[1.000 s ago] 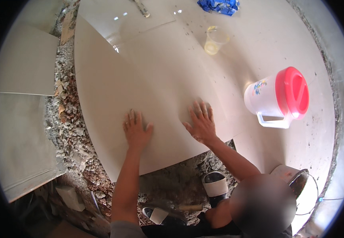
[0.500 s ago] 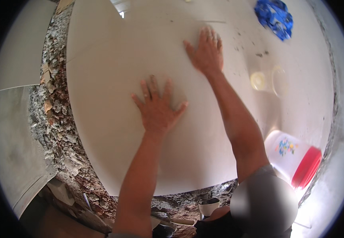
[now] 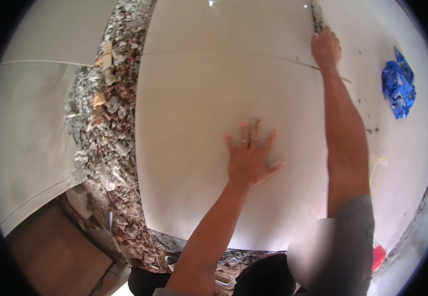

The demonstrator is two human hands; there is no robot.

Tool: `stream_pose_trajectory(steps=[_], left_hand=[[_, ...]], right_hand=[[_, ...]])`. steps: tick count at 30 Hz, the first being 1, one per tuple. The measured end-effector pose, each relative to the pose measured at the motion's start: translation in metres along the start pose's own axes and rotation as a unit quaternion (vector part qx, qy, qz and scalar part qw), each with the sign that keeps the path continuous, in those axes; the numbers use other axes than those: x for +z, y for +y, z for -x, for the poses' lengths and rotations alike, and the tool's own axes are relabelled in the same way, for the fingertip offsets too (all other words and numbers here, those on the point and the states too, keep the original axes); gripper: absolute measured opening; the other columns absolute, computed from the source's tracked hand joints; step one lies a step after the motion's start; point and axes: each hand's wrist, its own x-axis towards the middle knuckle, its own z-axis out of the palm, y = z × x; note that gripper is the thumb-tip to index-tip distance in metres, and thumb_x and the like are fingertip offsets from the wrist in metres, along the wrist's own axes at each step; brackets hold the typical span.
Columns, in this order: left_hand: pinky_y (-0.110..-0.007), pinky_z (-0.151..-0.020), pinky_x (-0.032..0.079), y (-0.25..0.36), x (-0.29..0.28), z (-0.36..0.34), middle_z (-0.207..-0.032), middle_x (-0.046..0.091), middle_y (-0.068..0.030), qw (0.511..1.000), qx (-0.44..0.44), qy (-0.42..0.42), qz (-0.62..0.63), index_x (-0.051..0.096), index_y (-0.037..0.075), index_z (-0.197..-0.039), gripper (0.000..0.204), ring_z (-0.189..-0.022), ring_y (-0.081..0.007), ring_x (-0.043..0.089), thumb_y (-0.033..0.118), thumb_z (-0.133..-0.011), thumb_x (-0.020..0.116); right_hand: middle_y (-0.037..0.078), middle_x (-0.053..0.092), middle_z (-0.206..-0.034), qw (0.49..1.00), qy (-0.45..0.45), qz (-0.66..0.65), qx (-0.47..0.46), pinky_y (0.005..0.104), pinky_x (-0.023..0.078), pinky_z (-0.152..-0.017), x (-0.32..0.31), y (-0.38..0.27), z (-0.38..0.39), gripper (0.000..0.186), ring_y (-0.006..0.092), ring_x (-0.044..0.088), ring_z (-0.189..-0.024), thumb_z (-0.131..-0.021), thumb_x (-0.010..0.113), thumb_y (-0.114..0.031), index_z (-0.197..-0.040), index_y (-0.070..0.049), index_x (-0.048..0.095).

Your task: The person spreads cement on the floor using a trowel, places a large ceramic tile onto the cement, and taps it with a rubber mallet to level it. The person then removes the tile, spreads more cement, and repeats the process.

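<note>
A large glossy cream floor tile [image 3: 189,148] fills the middle of the view. My left hand [image 3: 248,158] lies flat on it, fingers spread, with nothing held. Farther off to the right, my right hand [image 3: 326,49] has its fingers curled in at the tile's right side, beside a narrow gap [image 3: 317,17] showing rough dark material. Whatever those fingers hold, if anything, is hidden. A thin dark joint line [image 3: 273,57] crosses between this tile and the one beyond, passing close to my right wrist.
Broken rubble and mortar [image 3: 117,103] run along the left, with a grey slab [image 3: 31,133] past them. On the pale right-hand surface lie a crumpled blue plastic bag [image 3: 399,91] and dark crumbs. A red lid [image 3: 379,256] shows beside my right sleeve.
My right hand has gone from lying flat with fingers out to curled, farther away at the tile's right side. My left hand stays flat and spread. The whole view has shifted.
</note>
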Motion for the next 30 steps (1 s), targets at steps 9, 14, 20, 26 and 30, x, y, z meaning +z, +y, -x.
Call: stream_pose_trajectory(steps=[9, 14, 20, 26, 30], left_hand=[[-0.069, -0.106, 0.01, 0.011, 0.002, 0.0, -0.155, 0.018, -0.0165, 0.994, -0.012, 0.033, -0.104, 0.032, 0.026, -0.146, 0.083, -0.143, -0.0386, 0.013, 0.072, -0.079, 0.048], [-0.065, -0.11, 0.006, 0.016, 0.01, 0.002, -0.154, 0.021, -0.016, 0.993, -0.014, 0.096, -0.074, 0.038, 0.023, -0.144, 0.08, -0.143, -0.0371, 0.013, 0.07, -0.08, 0.047], [-0.063, -0.111, 0.006, 0.014, 0.008, 0.02, -0.155, 0.016, -0.0161, 0.995, 0.004, 0.088, -0.054, 0.026, 0.02, -0.149, 0.084, -0.144, -0.0351, 0.007, 0.07, -0.084, 0.041], [-0.062, -0.112, 0.002, 0.003, 0.014, 0.04, -0.156, 0.013, -0.0143, 0.996, 0.016, 0.077, -0.03, 0.023, 0.015, -0.15, 0.086, -0.145, -0.033, 0.005, 0.07, -0.085, 0.038], [-0.063, -0.111, 0.002, 0.0, 0.009, 0.041, -0.156, 0.012, -0.0146, 0.998, 0.018, 0.061, -0.017, 0.022, 0.015, -0.15, 0.086, -0.145, -0.0323, 0.004, 0.07, -0.086, 0.038]], right_hand=[[0.005, 0.051, -0.065, 0.715, -0.156, -0.678, 0.069, 0.0323, 0.044, -0.053, -0.077, -0.001, 0.077, 0.03, 0.0164, 0.05, -0.057, -0.09, 0.053, -0.03, -0.093, 0.0, 0.054], [0.009, 0.057, -0.09, 0.573, -0.188, -0.797, 0.034, 0.036, 0.049, -0.068, -0.132, 0.036, 0.295, 0.05, 0.0209, 0.06, -0.08, -0.087, 0.06, -0.028, -0.123, 0.003, 0.044], [0.001, 0.051, -0.076, 0.724, -0.19, -0.618, 0.238, 0.0192, 0.034, -0.04, -0.179, 0.06, 0.409, 0.047, 0.0053, 0.042, -0.046, -0.084, 0.061, -0.012, -0.126, 0.002, 0.046], [0.004, 0.052, -0.069, 0.85, -0.134, -0.48, 0.169, 0.0233, 0.04, -0.051, -0.152, 0.117, 0.478, 0.036, 0.0103, 0.049, -0.054, -0.093, 0.054, -0.018, -0.12, 0.005, 0.048], [0.012, 0.056, -0.068, 0.946, -0.11, -0.296, 0.076, 0.0324, 0.043, -0.055, -0.133, 0.134, 0.493, 0.036, 0.0209, 0.053, -0.057, -0.097, 0.051, -0.022, -0.118, 0.006, 0.048]])
